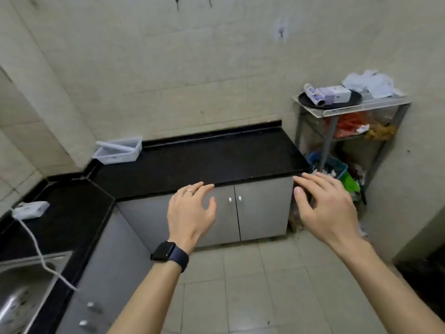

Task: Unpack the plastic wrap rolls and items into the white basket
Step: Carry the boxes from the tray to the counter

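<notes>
Sitting at the far-left corner of the glossy black countertop (216,160): white basket (118,150), rectangular, perforated plastic. Plastic wrap roll (313,94) and small boxes (337,94) lie on a round dark tray (355,99) (top of wire rack (328,133)). Left hand (190,213) and right hand (325,206) hover palm-down, fingers spread, holding nothing.

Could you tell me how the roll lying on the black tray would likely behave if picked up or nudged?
The roll is a cylinder lying on its side, so a nudge would probably set it rolling; the boxes beside it may block one way. It looks slim, so likely light and fairly stiff.
</notes>
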The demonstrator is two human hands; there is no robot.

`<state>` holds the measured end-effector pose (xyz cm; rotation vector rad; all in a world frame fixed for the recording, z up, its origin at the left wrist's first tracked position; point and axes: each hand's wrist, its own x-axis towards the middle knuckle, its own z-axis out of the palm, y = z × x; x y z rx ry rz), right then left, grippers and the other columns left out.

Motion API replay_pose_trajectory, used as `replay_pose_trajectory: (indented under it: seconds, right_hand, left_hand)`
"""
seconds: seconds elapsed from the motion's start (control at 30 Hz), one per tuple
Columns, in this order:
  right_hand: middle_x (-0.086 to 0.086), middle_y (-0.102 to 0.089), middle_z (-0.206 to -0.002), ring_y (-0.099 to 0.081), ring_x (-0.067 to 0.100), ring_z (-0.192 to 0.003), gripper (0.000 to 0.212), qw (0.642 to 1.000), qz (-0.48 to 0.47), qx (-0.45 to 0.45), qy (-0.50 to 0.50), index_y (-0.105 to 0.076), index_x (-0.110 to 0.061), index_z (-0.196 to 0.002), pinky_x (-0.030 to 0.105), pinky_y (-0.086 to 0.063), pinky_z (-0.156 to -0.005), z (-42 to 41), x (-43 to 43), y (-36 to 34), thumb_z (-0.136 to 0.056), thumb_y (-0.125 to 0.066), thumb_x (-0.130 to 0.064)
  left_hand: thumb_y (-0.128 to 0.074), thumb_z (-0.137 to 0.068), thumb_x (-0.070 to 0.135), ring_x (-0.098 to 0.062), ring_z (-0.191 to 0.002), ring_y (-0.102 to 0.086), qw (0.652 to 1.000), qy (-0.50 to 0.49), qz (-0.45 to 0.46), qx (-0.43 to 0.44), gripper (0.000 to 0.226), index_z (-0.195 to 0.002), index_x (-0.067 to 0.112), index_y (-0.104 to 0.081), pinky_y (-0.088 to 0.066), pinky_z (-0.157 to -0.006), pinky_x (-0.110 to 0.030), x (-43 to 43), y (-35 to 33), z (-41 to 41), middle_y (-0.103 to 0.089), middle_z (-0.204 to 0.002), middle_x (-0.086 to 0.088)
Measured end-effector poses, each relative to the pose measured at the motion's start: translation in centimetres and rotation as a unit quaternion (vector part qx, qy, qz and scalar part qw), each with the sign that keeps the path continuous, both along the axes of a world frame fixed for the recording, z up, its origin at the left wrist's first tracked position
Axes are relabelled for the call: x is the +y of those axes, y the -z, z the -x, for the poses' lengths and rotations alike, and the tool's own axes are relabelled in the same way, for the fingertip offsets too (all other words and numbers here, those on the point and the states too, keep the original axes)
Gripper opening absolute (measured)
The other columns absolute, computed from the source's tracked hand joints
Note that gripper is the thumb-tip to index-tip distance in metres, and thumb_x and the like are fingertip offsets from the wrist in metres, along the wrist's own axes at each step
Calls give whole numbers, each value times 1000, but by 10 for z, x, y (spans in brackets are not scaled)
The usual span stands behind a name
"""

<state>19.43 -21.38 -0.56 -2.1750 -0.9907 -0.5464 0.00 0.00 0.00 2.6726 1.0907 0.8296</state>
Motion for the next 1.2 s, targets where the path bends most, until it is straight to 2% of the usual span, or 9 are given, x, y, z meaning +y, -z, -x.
replay_pose_trajectory:
  seconds: [0.13,0.33,0.63,0.83,1.07,1.2]
  right_hand:
    - [-7,-72,-121,-55,20,-123,30,996,64,48,26,-73,-25,-120,43,-46,-103,-36,24,35,-93,-63,-32]
    - [-9,-72,-121,-55,20,-125,29,988,125,68,56,-73,-27,-119,43,-46,-104,-105,73,49,-92,-63,-32]
    - [-8,-70,-124,-53,20,-129,33,985,117,86,97,-70,-28,-124,44,-44,-107,-226,131,34,-96,-55,-37]
    - [-10,-72,-120,-56,21,-125,31,984,106,81,114,-71,-29,-121,40,-47,-100,-333,158,44,-96,-55,-39]
    - [-7,-67,-130,-49,20,-132,38,982,127,121,75,-64,-26,-131,38,-41,-105,-485,187,38,-98,-51,-39]
    - [-5,-66,-130,-51,21,-129,39,981,136,122,64,-64,-24,-132,37,-42,-104,-559,200,36,-98,-53,-39]
  left_hand:
    - [-57,-89,40,-18,-122,-54,999,26,26,31,36,-123,35,-65,-45,-100,-39,32,31,-56,-64,-130,7]
    - [-57,-90,40,-19,-122,-53,995,47,73,38,35,-122,34,-66,-44,-99,-37,93,60,-144,-63,-130,8]
    - [-51,-91,44,-19,-122,-53,990,111,66,62,36,-122,35,-66,-45,-98,-39,161,46,-291,-64,-130,9]
    - [-51,-92,41,-18,-123,-53,986,138,50,75,34,-122,34,-66,-43,-101,-38,195,51,-401,-62,-131,10]
    - [-52,-93,37,-19,-125,-53,988,120,72,71,34,-123,30,-66,-39,-106,-37,224,47,-547,-63,-133,6]
    - [-52,-92,38,-20,-124,-54,989,104,87,53,35,-123,30,-66,-42,-105,-39,238,46,-616,-64,-131,6]
